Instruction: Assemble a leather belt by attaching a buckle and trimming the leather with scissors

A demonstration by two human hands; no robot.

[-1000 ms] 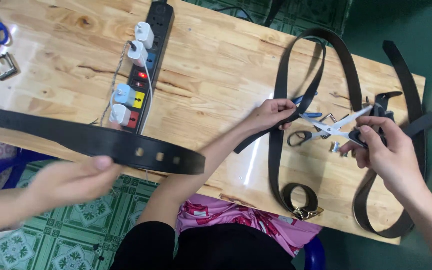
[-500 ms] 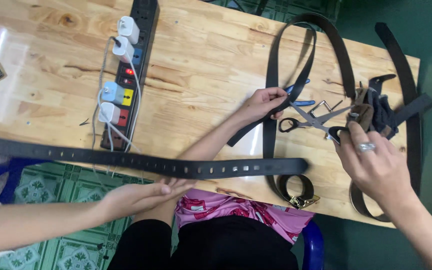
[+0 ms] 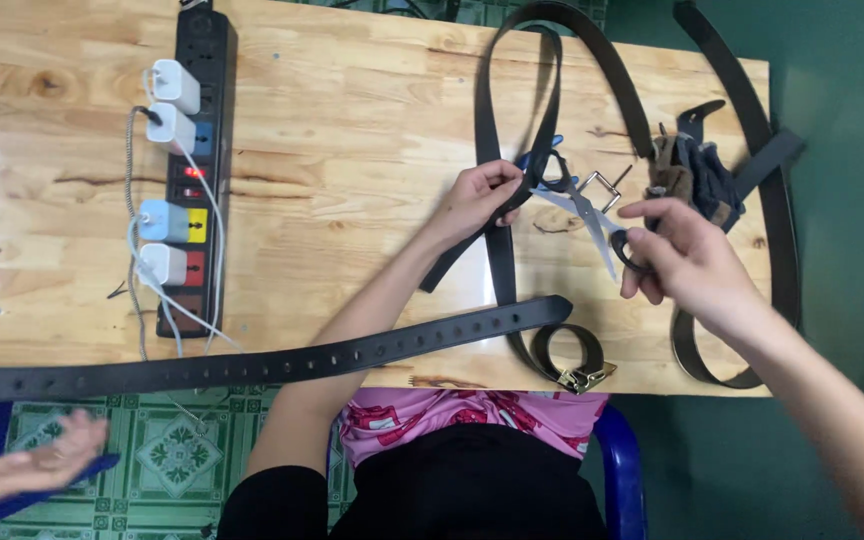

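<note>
Pinching a black belt (image 3: 500,215) at the table (image 3: 352,130) centre, the left hand (image 3: 477,198) has its grip clamped on it while the right hand (image 3: 687,262), at three o'clock, closes around scissors (image 3: 592,215), apparently readying a cut needing steady alignment.

long belt (image 3: 252,365): left end cut off | blurred co-worker's hand (image 3: 27,470): partly out of frame

— What's the surface (image 3: 352,120) like?
— I see glossy varnished wood, knotty grain.
— The belts (image 3: 497,150)?
— Smooth matt dark leather, I'd say; the scissors (image 3: 592,225) have shiny metal blades.
</note>
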